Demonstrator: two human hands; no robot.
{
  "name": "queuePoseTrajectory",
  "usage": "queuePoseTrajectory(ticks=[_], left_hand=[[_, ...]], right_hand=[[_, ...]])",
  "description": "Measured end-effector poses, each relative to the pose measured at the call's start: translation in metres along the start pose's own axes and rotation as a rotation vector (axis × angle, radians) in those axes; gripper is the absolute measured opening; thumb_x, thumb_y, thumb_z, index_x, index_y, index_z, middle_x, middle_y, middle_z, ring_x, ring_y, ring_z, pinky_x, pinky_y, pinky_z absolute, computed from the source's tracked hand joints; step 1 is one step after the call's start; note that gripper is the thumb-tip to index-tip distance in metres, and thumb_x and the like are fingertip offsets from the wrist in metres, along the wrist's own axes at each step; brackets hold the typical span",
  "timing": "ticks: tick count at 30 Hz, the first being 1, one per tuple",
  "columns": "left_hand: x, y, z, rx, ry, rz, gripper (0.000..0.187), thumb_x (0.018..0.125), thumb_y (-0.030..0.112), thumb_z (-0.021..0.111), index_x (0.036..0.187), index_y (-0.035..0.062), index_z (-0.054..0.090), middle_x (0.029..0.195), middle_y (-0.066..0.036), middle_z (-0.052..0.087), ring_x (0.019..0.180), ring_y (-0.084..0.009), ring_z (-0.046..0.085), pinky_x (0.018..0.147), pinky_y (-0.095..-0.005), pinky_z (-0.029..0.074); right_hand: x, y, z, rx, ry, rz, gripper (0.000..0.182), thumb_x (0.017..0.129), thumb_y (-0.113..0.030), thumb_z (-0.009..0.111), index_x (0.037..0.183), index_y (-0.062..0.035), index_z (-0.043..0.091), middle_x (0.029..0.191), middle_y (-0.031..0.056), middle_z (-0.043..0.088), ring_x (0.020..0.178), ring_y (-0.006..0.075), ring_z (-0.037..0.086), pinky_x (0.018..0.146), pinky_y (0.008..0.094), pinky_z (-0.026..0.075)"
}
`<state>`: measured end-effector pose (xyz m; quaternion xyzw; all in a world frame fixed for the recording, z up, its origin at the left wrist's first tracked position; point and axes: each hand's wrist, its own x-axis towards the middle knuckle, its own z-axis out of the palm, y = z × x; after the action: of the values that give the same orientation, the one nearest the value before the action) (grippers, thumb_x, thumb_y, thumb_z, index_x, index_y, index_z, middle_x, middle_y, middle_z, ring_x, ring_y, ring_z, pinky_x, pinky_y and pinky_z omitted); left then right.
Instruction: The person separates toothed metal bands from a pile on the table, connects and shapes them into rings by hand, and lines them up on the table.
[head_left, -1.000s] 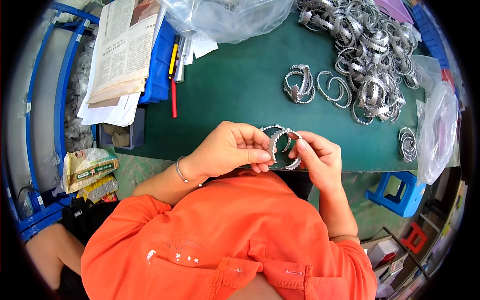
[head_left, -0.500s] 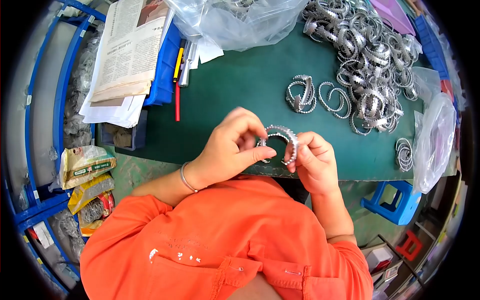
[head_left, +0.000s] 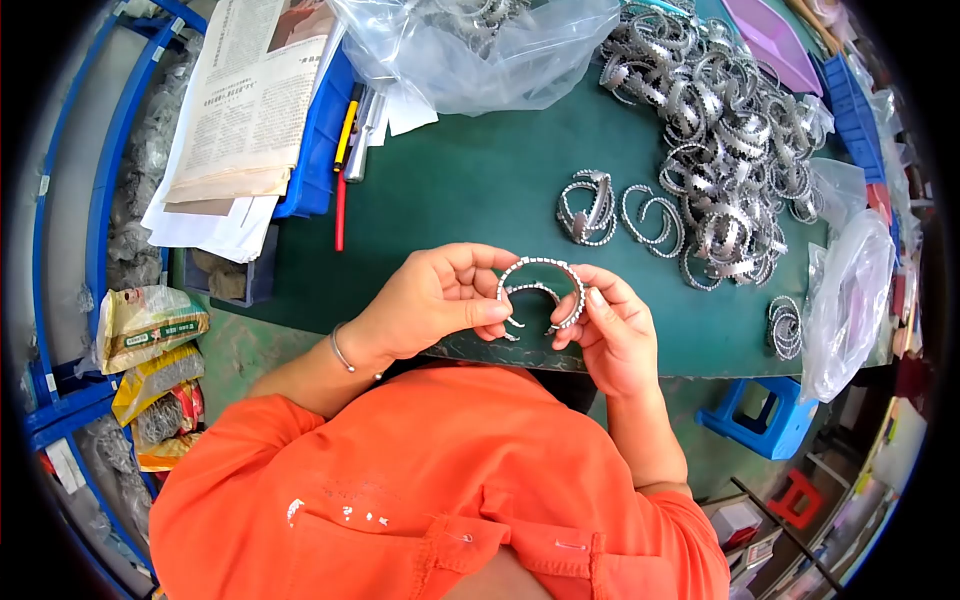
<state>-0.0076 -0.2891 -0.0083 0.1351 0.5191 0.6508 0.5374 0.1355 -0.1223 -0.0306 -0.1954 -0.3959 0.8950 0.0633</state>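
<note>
A curled, toothed metal strip [head_left: 541,262] is held up at the table's near edge, bent into an open ring with overlapping ends. On its left side, my left hand [head_left: 432,302] pinches it between thumb and fingers. The fingers of my right hand [head_left: 615,325] close on its right side. Beyond the hands, a small cluster of similar strips [head_left: 588,210] and a looser coil [head_left: 652,222] lie on the green table [head_left: 450,190]. Another stack of coils [head_left: 785,328] rests near the right edge.
A large heap of toothed strips [head_left: 715,150] covers the back right, beside a purple tray [head_left: 770,45]. Clear plastic bags lie at the back [head_left: 490,70] and right [head_left: 850,300]. Newspapers [head_left: 245,110], a blue bin [head_left: 318,150] and pens [head_left: 347,130] are at left. A blue stool [head_left: 755,415] stands below.
The metal strip has been turned so that its ring opening faces me more. My left fingers have shifted lower along its left side. The whole view has moved slightly.
</note>
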Motion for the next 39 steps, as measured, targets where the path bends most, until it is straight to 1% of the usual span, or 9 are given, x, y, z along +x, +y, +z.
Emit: queuePoseTrajectory(ticks=[6, 11, 14, 20, 23, 30, 33, 36, 39], left_hand=[[-0.001, 0.003, -0.001, -0.004, 0.000, 0.011, 0.043, 0.079, -0.001, 0.062, 0.119, -0.0062, 0.048, 0.084, -0.007, 0.061, 0.070, -0.0115, 0.060, 0.064, -0.0240, 0.051], [-0.005, 0.004, -0.004, -0.010, 0.009, -0.001, 0.042, 0.079, -0.002, 0.062, 0.119, -0.0049, 0.049, 0.082, -0.006, 0.060, 0.068, -0.0113, 0.060, 0.063, -0.0231, 0.050], [-0.007, 0.000, -0.005, 0.002, -0.028, 0.068, 0.041, 0.079, -0.004, 0.061, 0.118, -0.0036, 0.050, 0.084, -0.006, 0.060, 0.070, -0.0112, 0.059, 0.065, -0.0240, 0.051], [-0.007, -0.005, -0.006, 0.102, -0.045, 0.164, 0.042, 0.076, -0.013, 0.060, 0.116, -0.0023, 0.052, 0.088, -0.005, 0.057, 0.086, -0.0111, 0.058, 0.078, -0.0244, 0.048], [-0.006, -0.010, -0.008, 0.217, -0.016, 0.272, 0.038, 0.076, -0.013, 0.060, 0.112, -0.0031, 0.054, 0.092, -0.006, 0.056, 0.087, -0.0120, 0.058, 0.078, -0.0248, 0.048], [-0.006, -0.011, -0.014, 0.273, -0.039, 0.328, 0.031, 0.075, -0.015, 0.060, 0.105, -0.0049, 0.058, 0.094, -0.007, 0.054, 0.089, -0.0140, 0.058, 0.078, -0.0254, 0.049], [-0.007, -0.012, -0.011, 0.264, -0.037, 0.326, 0.030, 0.075, -0.015, 0.060, 0.104, -0.0050, 0.059, 0.095, -0.008, 0.054, 0.088, -0.0143, 0.059, 0.078, -0.0259, 0.049], [-0.009, -0.012, -0.005, 0.073, -0.006, 0.355, 0.020, 0.078, -0.006, 0.063, 0.098, -0.0050, 0.061, 0.090, -0.004, 0.055, 0.080, -0.0111, 0.060, 0.070, -0.0230, 0.050], [-0.013, -0.005, -0.004, 0.029, -0.051, 0.262, 0.017, 0.082, -0.001, 0.062, 0.098, -0.0064, 0.060, 0.085, -0.006, 0.057, 0.073, -0.0116, 0.060, 0.066, -0.0230, 0.051]], right_hand=[[0.001, -0.001, 0.001, -0.072, -0.006, -0.025, 0.031, 0.096, -0.013, 0.038, 0.116, 0.0065, 0.050, 0.086, 0.0138, 0.062, 0.070, 0.0158, 0.059, 0.065, 0.0266, 0.051], [0.004, -0.001, 0.005, -0.134, -0.018, -0.019, 0.031, 0.095, -0.015, 0.041, 0.115, 0.0066, 0.051, 0.086, 0.0129, 0.062, 0.070, 0.0147, 0.059, 0.063, 0.0249, 0.050], [0.004, 0.000, 0.005, -0.215, -0.010, -0.048, 0.029, 0.094, -0.014, 0.045, 0.113, 0.0060, 0.052, 0.086, 0.0119, 0.062, 0.071, 0.0132, 0.058, 0.062, 0.0237, 0.048], [0.003, -0.001, 0.006, -0.384, 0.018, -0.155, 0.023, 0.088, -0.005, 0.054, 0.109, 0.0048, 0.056, 0.090, 0.0110, 0.063, 0.074, 0.0115, 0.057, 0.063, 0.0218, 0.047], [0.003, -0.001, 0.005, -0.398, -0.015, -0.208, 0.022, 0.086, -0.001, 0.056, 0.106, 0.0053, 0.057, 0.093, 0.0113, 0.062, 0.077, 0.0122, 0.058, 0.064, 0.0221, 0.048], [0.001, -0.005, 0.006, -0.503, -0.061, -0.286, 0.021, 0.084, 0.002, 0.057, 0.105, 0.0060, 0.058, 0.101, 0.0125, 0.057, 0.080, 0.0141, 0.059, 0.067, 0.0231, 0.049], [0.000, -0.005, 0.007, -0.489, -0.028, -0.249, 0.021, 0.085, 0.000, 0.056, 0.105, 0.0059, 0.057, 0.098, 0.0121, 0.059, 0.077, 0.0134, 0.060, 0.066, 0.0231, 0.050], [-0.002, -0.003, 0.009, -0.446, 0.010, -0.172, 0.020, 0.087, -0.002, 0.055, 0.106, 0.0058, 0.057, 0.093, 0.0112, 0.062, 0.074, 0.0124, 0.060, 0.065, 0.0234, 0.051], [-0.003, 0.000, 0.010, -0.436, -0.011, -0.071, 0.020, 0.089, -0.004, 0.054, 0.106, 0.0056, 0.056, 0.088, 0.0101, 0.064, 0.073, 0.0114, 0.060, 0.064, 0.0232, 0.051]])
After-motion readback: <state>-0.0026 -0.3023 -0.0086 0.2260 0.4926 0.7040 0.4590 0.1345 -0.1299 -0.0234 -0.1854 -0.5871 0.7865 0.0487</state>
